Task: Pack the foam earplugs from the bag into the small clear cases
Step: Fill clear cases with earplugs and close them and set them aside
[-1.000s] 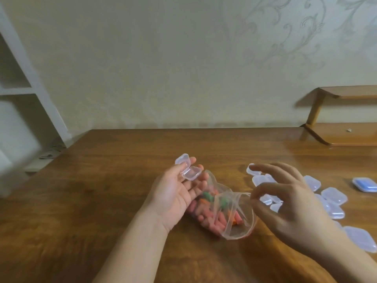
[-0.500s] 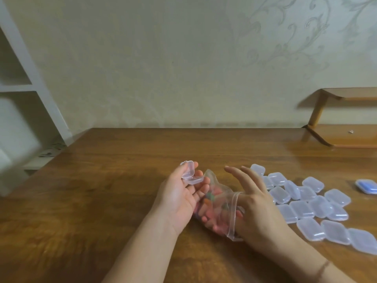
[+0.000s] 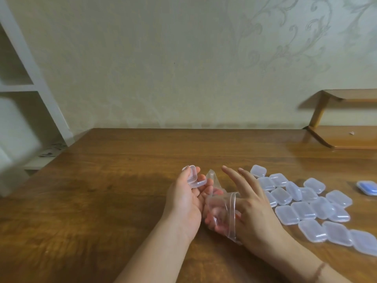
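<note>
My left hand [image 3: 183,201] pinches an open small clear case [image 3: 193,177] between thumb and fingertips, lid hinged up. Right beside it lies the clear plastic bag [image 3: 213,183] on the wooden table [image 3: 102,190]. My right hand [image 3: 257,211] is pushed into the bag's mouth, whose rim wraps around the palm. Two of its fingers stick out straight above the bag. The thumb and the other fingers are inside, blurred pink shapes behind the plastic. I cannot make out single earplugs among them.
Several closed clear cases [image 3: 306,205] lie spread over the table to the right of my right hand. A case with blue contents [image 3: 367,186] sits at the far right edge. A wooden shelf [image 3: 346,137] stands back right, white shelving [image 3: 20,88] at the left.
My right hand has gone from hovering over the bag's mouth to deep inside it. The left hand has tipped the open case more upright.
</note>
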The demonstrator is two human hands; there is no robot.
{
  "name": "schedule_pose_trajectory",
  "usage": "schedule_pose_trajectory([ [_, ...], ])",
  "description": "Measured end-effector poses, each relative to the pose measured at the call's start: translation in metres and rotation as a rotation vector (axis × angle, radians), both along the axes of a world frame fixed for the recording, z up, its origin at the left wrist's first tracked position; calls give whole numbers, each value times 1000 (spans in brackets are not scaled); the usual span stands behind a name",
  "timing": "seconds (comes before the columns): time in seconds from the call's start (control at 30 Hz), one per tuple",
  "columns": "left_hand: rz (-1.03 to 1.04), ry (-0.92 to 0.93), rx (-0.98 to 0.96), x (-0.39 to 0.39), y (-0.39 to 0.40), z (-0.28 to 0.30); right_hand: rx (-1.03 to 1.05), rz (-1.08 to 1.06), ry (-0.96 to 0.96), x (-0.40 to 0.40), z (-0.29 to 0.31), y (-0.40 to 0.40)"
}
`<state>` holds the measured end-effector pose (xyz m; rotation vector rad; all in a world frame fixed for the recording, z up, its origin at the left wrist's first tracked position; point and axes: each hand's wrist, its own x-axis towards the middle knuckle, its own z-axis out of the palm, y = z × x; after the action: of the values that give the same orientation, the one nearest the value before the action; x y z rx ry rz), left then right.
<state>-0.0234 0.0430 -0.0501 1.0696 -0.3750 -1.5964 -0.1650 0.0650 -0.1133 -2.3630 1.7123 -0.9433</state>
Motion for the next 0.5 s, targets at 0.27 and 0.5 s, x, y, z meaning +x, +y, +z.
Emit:
schedule_pose_trajectory([
  [0.27, 51, 36, -8, -5, 2, -1, 250, 52, -46, 4, 18, 9],
  [0.5, 30, 30, -9, -6, 5, -3, 187, 64, -28, 1, 12, 8],
])
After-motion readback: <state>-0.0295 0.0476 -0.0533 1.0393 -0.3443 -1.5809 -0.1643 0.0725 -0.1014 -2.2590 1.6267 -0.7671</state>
